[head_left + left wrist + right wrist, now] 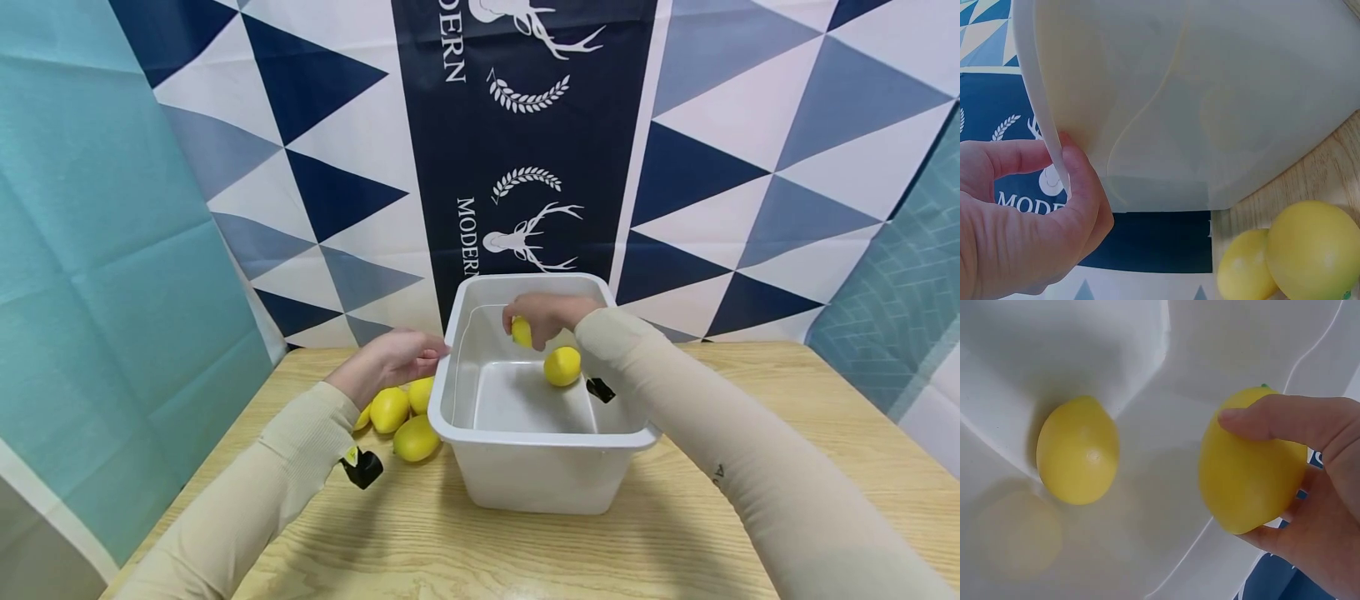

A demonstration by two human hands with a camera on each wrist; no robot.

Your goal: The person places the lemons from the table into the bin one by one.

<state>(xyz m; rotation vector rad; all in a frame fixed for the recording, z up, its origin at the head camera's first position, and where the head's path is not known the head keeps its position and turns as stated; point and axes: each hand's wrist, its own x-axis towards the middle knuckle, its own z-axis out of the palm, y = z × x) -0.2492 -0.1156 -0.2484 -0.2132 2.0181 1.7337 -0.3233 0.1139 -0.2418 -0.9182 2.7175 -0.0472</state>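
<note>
A white plastic tub [532, 475] stands on the wooden table. My left hand [401, 354] pinches its left rim between thumb and fingers, as the left wrist view [1041, 212] also shows. Inside the tub's opening, my right hand [551, 315] grips a yellow lemon [1247, 469], thumb on one side and fingers beneath. Below that hand another lemon [562, 367] lies on the tub's floor, near its right wall; the right wrist view shows this lemon [1079, 450] apart from the held one.
Several lemons [416, 439] lie on the table [360, 542] just left of the tub, partly behind the left hand and wrist. A patterned cloth [330, 167] hangs behind the table, with a teal cloth [112, 250] along the left side.
</note>
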